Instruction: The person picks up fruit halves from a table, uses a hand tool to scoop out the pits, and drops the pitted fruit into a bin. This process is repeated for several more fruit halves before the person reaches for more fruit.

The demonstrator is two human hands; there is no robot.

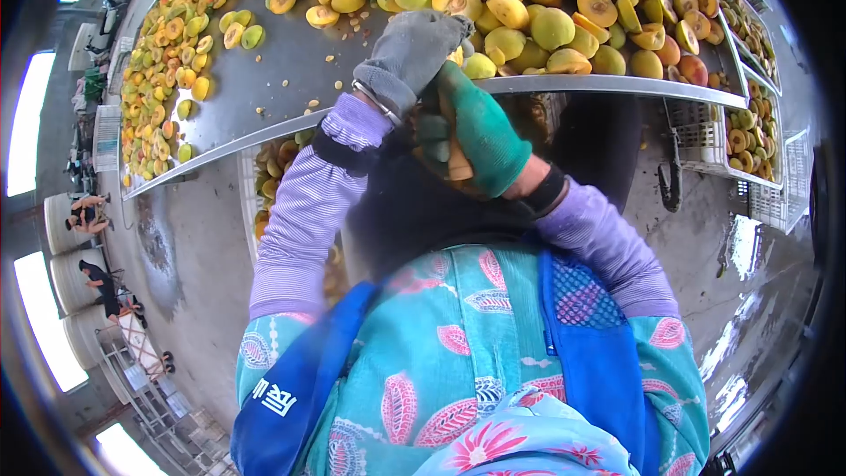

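My left hand (pixel 407 57), in a grey glove, is closed over the near edge of the metal table (pixel 291 48). A bit of yellow peach (pixel 456 55) shows at its fingers; the rest is hidden. My right hand (pixel 483 128), in a green glove with dark finger parts, is closed just below and touches the left. In its fist sits a tan tool handle (pixel 459 162); the tool's working end is hidden between my hands. Halved and whole yellow peaches (pixel 552 28) are heaped on the table right beyond my hands.
More peach halves (pixel 167 97) lie along the table's left side, with small loose pieces scattered between. White crates of peaches (pixel 749 145) stand at the right, and another crate (pixel 249 194) is under the table. Other people (pixel 110 286) are far left. The floor has wet patches.
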